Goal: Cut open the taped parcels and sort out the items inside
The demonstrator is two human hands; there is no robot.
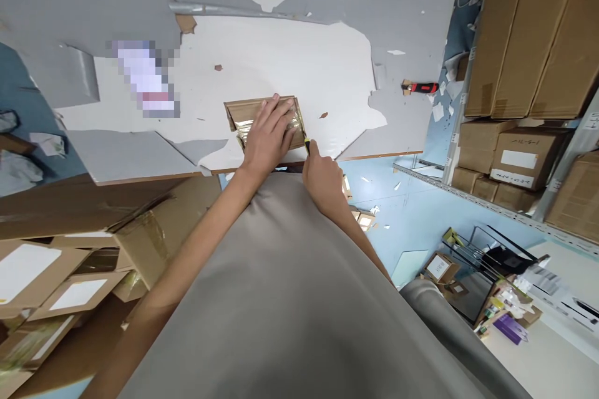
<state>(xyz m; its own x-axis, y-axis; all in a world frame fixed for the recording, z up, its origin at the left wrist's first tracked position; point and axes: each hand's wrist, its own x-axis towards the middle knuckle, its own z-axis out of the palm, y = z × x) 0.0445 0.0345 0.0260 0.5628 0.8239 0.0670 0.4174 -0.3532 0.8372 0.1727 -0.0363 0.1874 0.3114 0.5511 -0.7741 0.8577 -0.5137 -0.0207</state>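
A small brown cardboard box (pixel 243 113) with shiny clear tape over it lies near the front edge of the worktable. My left hand (pixel 269 131) rests on top of it, fingers stretched out and lying flat on the taped face. My right hand (pixel 324 176) is closed around a utility knife (pixel 307 144) with a yellow and black body. The knife's tip end is at the box's right edge; how deep the blade sits there I cannot tell. Most of the knife's handle is hidden inside my fist.
A red and black cutter (pixel 423 87) lies at the table's right side. The worktable (pixel 327 56) has torn grey covering and paper scraps. A blurred-out light object (pixel 146 78) lies left. Cartons (pixel 154 243) stand below left; shelves with boxes (pixel 519 156) rise at right.
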